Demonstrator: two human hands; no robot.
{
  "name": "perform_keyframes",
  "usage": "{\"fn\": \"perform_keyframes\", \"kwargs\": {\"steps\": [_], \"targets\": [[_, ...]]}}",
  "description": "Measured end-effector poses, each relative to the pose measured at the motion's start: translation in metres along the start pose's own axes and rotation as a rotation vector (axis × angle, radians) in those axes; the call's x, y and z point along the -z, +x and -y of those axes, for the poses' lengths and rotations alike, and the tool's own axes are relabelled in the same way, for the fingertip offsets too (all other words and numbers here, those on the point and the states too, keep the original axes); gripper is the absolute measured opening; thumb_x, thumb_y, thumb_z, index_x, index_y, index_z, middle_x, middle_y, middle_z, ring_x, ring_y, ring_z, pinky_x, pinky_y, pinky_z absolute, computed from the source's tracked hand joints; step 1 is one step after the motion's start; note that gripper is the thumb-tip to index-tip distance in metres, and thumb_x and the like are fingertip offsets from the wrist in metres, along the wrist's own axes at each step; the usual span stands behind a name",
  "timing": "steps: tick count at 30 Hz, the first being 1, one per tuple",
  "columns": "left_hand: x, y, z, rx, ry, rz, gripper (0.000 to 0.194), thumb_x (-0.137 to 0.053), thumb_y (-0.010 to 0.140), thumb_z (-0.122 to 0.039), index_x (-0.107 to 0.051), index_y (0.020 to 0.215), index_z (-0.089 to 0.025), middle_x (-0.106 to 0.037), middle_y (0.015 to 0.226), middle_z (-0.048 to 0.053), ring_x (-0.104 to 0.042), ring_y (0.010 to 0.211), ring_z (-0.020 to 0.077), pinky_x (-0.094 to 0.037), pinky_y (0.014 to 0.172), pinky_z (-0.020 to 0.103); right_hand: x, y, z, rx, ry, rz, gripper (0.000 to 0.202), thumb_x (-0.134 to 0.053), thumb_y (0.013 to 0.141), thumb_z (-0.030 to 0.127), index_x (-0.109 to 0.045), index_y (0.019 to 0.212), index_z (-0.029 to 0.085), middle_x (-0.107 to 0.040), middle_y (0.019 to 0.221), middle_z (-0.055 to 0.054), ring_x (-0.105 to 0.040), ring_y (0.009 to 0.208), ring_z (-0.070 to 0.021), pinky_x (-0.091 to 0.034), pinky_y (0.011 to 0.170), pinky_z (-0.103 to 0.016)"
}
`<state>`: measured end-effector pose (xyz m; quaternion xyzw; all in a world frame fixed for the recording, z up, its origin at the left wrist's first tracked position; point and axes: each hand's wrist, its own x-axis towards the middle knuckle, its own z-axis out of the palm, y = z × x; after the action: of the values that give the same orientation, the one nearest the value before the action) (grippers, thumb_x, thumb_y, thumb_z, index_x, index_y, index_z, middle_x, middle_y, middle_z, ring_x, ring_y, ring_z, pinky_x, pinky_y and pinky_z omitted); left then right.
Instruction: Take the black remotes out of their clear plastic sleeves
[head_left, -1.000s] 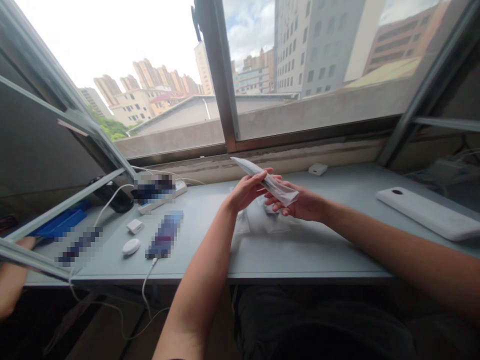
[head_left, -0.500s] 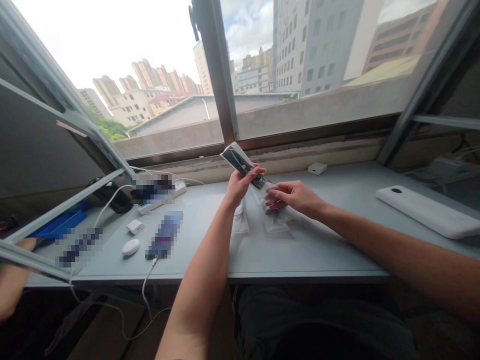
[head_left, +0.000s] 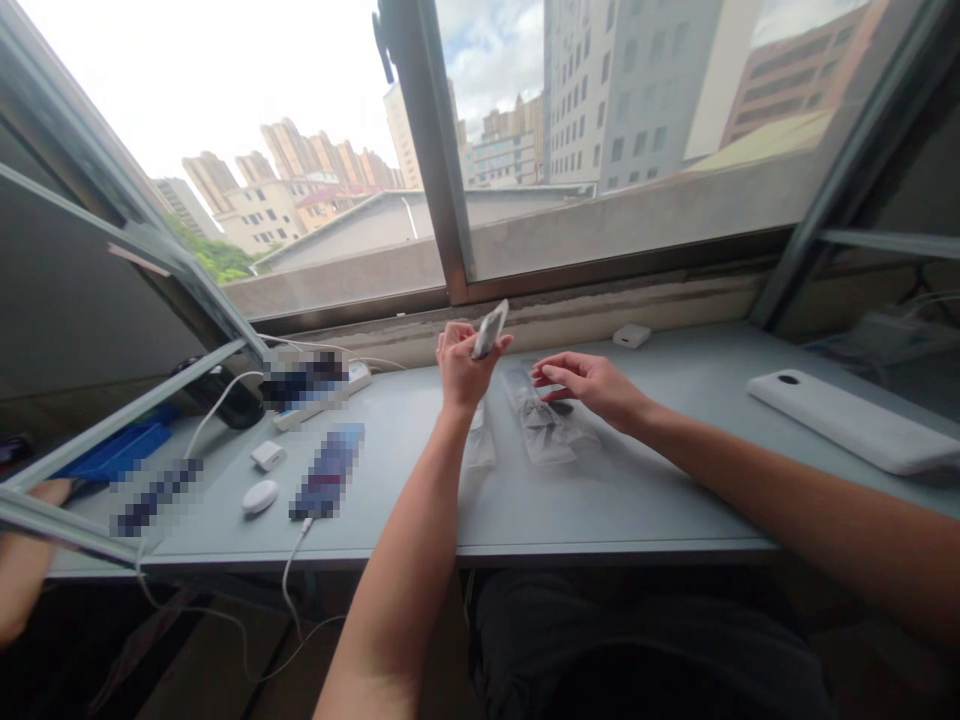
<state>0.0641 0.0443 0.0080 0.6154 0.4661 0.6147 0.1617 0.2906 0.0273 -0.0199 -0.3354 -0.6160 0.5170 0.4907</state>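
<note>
My left hand (head_left: 466, 365) is raised over the back of the grey table, its fingers wrapped round a plastic-wrapped packet (head_left: 492, 330) that is tilted up and seen nearly edge-on. To its right, my right hand (head_left: 585, 385) hovers with thumb and fingers apart and nothing between them. Just below and left of it, clear bags with dark contents (head_left: 546, 430) lie on the table. Another clear bag with something white (head_left: 481, 440) lies partly behind my left wrist.
On the table (head_left: 405, 480) are a power strip (head_left: 360, 376), a white charger (head_left: 268, 456), a white oval case (head_left: 260, 497) and a blurred phone (head_left: 328, 475) at left. A long white device (head_left: 847, 420) is at right. Another person's arm (head_left: 22, 570) shows far left.
My left hand has turned the packet from showing its dark printed face to nearly edge-on, away from the bags. My right hand has lifted off the clear bags and its fingers have parted.
</note>
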Motion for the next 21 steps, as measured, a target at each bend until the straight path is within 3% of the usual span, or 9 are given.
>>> {"fn": "perform_keyframes", "kwargs": {"steps": [5,8,11,13,15,17,21], "targets": [[-0.003,0.004,0.003,0.207,-0.354,0.001,0.044,-0.092,0.081,-0.055,-0.085,0.106,-0.020,-0.079,0.108,0.009,-0.070,0.111,0.0275,-0.052,0.101,0.035,-0.001,-0.001,0.002,0.077,-0.038,-0.041,0.030,-0.085,0.094,0.047,-0.082,0.110,0.022,-0.081,0.119,-0.010,-0.074,0.113,-0.0255,-0.067,0.095,-0.038],[-0.006,0.003,0.004,0.327,-0.355,0.031,0.049,-0.096,0.075,-0.054,-0.080,0.105,-0.019,-0.077,0.093,0.005,-0.071,0.098,0.0249,-0.055,0.093,0.034,-0.004,-0.006,0.007,0.064,0.005,0.014,0.040,-0.084,0.095,0.048,-0.078,0.127,0.024,-0.080,0.130,-0.010,-0.074,0.115,-0.0247,-0.064,0.100,-0.038],[-0.009,-0.002,0.006,0.432,-0.281,0.129,0.045,-0.097,0.075,-0.056,-0.072,0.088,-0.020,-0.068,0.076,0.001,-0.066,0.080,0.0205,-0.055,0.084,0.034,-0.007,-0.011,0.010,-0.006,0.014,0.139,0.069,-0.087,0.092,0.045,-0.063,0.154,0.025,-0.082,0.113,-0.007,-0.075,0.091,-0.0197,-0.063,0.082,-0.032],[-0.009,-0.005,0.007,0.456,-0.256,0.181,0.044,-0.096,0.076,-0.055,-0.068,0.085,-0.021,-0.065,0.071,0.000,-0.063,0.074,0.0192,-0.054,0.082,0.034,-0.011,-0.014,0.010,-0.007,-0.002,0.220,0.084,-0.090,0.088,0.042,-0.055,0.163,0.025,-0.080,0.096,-0.002,-0.068,0.072,-0.0153,-0.057,0.067,-0.028],[-0.008,-0.008,0.008,0.471,-0.239,0.196,0.043,-0.097,0.076,-0.052,-0.067,0.085,-0.022,-0.064,0.069,0.000,-0.065,0.076,0.0211,-0.055,0.084,0.035,-0.014,-0.016,0.008,0.014,-0.019,0.284,0.079,-0.090,0.087,0.041,-0.061,0.158,0.022,-0.075,0.084,0.002,-0.060,0.061,-0.0128,-0.051,0.059,-0.026],[-0.002,-0.010,0.008,0.495,-0.202,0.201,0.041,-0.096,0.076,-0.052,-0.066,0.080,-0.023,-0.063,0.067,0.002,-0.069,0.085,0.0254,-0.054,0.088,0.036,-0.015,-0.018,0.006,0.022,-0.060,0.312,0.060,-0.088,0.088,0.042,-0.075,0.142,0.019,-0.070,0.075,0.003,-0.055,0.057,-0.0121,-0.047,0.055,-0.026],[0.014,-0.020,0.003,0.463,-0.028,0.192,0.037,-0.093,0.078,-0.049,-0.068,0.071,-0.024,-0.067,0.070,0.006,-0.072,0.102,0.0328,-0.051,0.097,0.038,-0.015,-0.020,0.005,0.008,-0.169,0.272,0.041,-0.084,0.089,0.043,-0.085,0.122,0.018,-0.068,0.068,0.002,-0.054,0.057,-0.0127,-0.041,0.053,-0.025]]}}
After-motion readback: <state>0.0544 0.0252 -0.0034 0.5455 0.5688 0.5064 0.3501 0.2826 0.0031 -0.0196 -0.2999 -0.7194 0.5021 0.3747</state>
